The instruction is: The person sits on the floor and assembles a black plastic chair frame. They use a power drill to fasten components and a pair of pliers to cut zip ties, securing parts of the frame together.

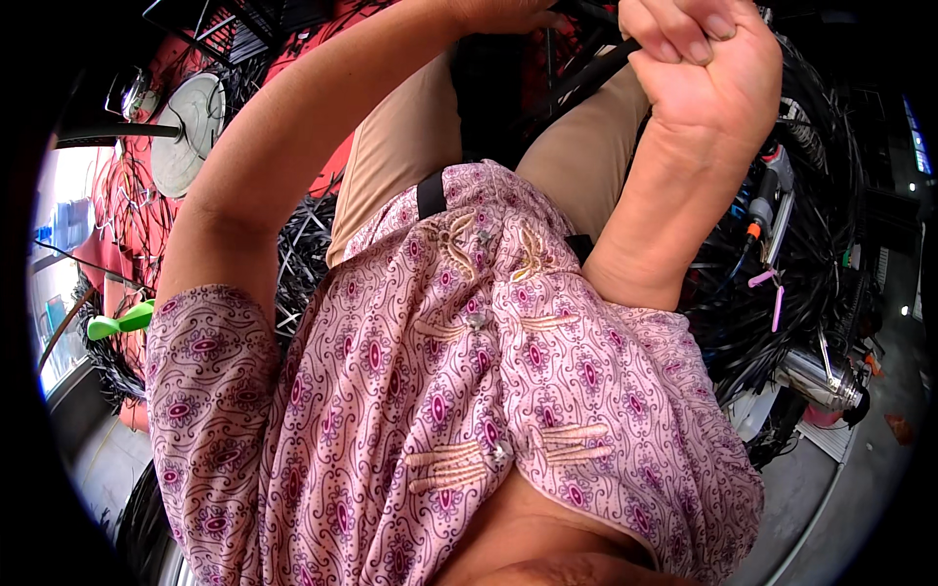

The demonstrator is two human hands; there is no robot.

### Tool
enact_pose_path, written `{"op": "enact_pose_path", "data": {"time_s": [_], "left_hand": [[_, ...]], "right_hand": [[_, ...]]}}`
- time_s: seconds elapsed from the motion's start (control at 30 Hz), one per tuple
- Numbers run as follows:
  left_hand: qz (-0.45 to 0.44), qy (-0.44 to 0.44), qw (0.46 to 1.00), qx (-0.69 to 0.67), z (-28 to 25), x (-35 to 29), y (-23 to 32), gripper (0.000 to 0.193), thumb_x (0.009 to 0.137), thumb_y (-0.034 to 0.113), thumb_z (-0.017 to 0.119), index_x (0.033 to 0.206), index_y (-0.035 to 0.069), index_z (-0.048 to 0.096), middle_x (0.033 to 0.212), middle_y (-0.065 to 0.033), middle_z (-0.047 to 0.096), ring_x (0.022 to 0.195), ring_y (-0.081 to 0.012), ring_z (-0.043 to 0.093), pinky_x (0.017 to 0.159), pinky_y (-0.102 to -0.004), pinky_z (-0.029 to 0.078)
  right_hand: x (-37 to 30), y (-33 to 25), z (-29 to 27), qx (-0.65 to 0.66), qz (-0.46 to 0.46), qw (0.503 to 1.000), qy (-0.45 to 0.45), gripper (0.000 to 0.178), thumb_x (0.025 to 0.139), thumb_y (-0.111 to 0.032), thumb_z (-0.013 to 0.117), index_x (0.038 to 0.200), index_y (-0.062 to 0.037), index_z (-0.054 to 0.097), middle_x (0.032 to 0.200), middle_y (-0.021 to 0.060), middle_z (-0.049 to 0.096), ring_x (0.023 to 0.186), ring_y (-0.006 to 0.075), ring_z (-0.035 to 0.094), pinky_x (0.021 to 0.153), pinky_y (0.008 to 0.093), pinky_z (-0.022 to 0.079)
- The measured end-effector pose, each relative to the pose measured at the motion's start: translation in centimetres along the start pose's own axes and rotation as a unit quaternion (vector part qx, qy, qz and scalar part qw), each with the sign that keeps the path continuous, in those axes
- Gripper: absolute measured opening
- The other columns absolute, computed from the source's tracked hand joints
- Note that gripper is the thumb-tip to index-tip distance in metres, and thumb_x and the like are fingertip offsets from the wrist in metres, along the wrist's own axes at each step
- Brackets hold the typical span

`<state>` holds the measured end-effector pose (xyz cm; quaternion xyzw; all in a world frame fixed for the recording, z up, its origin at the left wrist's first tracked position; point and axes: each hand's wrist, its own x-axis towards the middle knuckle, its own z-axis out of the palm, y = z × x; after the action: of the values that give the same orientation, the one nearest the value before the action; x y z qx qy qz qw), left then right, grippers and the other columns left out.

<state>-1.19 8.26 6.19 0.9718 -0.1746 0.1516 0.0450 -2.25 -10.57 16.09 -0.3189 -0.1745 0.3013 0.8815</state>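
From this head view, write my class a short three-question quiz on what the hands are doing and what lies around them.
1. True or false: the right hand is closed in a fist around a black cable.
2. Which colour is the plastic handle at the left edge? A) green B) yellow C) white
3. Fill in: the left hand is mostly cut off by the ___ edge of the picture.

Key: 1 true. 2 A. 3 top; what it holds cannot be told.
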Motion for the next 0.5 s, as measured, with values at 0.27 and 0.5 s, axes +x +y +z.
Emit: {"op": "enact_pose_path", "data": {"time_s": [0.27, 0.5], "left_hand": [[-0.013, -0.006, 1.0, -0.007, -0.1, 0.1, 0.3, 0.039, 0.09, 0.043, 0.067, 0.083, 0.005, 0.065, 0.071, -0.0199, 0.069, 0.072, -0.039, 0.07, 0.066, -0.0503, 0.054], [-0.018, -0.013, 0.999, -0.025, -0.5, 0.0, 0.1, 0.036, 0.09, 0.039, 0.066, 0.086, 0.004, 0.064, 0.069, -0.0209, 0.067, 0.071, -0.0407, 0.069, 0.066, -0.0514, 0.053]], "right_hand": [[-0.5, -0.6, 0.4, -0.02, -0.016, 0.999, -0.033, 0.03, 0.109, -0.022, 0.043, 0.103, -0.0008, 0.064, 0.053, -0.0084, 0.032, 0.04, 0.0069, 0.03, 0.04, 0.0254, 0.026], [-0.3, -1.4, 1.6, -0.025, -0.03, 0.998, -0.051, 0.033, 0.11, -0.021, 0.039, 0.103, -0.0006, 0.064, 0.053, -0.0079, 0.031, 0.04, 0.0073, 0.029, 0.041, 0.025, 0.027]]}}
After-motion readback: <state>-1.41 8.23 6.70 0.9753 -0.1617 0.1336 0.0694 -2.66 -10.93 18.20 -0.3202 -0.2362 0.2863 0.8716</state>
